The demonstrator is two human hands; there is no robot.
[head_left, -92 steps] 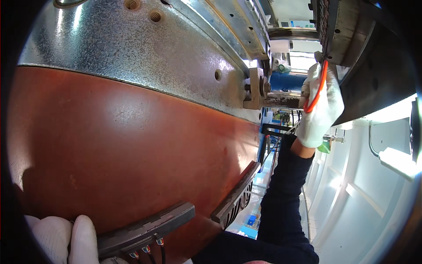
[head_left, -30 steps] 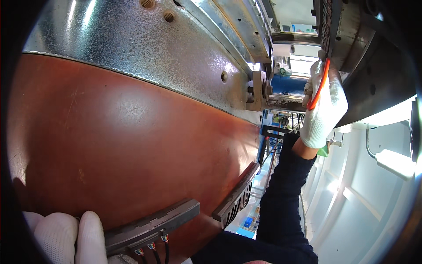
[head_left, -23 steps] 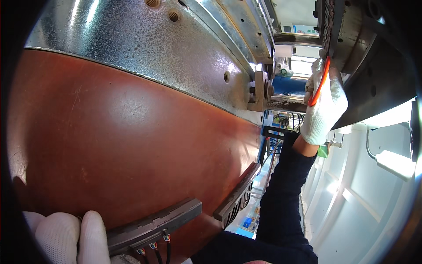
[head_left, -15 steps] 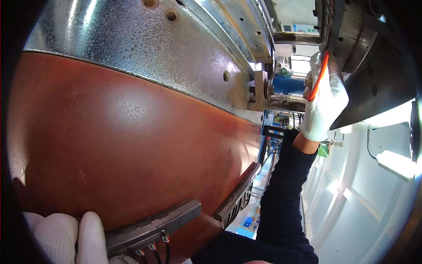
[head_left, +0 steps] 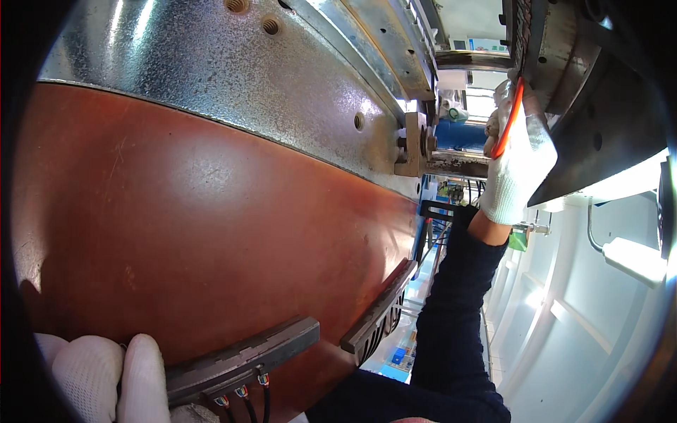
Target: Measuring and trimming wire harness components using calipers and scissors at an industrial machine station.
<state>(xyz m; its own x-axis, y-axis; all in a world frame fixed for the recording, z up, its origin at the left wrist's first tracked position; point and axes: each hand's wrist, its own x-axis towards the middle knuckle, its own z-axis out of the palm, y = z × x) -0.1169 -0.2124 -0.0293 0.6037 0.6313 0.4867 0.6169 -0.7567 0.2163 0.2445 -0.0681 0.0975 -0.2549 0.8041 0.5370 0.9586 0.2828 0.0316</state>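
My left hand (head_left: 113, 381), in a white knitted glove, is at the lower left with its fingers bent and close together. They close around the near end of a dark grooved bar (head_left: 247, 354), which has several thin black wires at its lower side. The bar lies along the near edge of a reddish-brown panel (head_left: 211, 233). My right hand (head_left: 522, 158), gloved too, reaches far up at the right beside dark machine metal. It is closed on a tool with a curved orange handle (head_left: 509, 123); the tool's other end is hidden, so its kind cannot be told.
A grey metal plate (head_left: 233, 92) with threaded holes borders the brown panel's far side. Another dark slotted bar (head_left: 379, 310) stands at the panel's right edge. Metal rods (head_left: 472, 60) cross behind the right hand. A white lamp (head_left: 633, 259) hangs at the right.
The view has shifted very slightly, so everything appears a little to the left. Both hands keep their holds and places.
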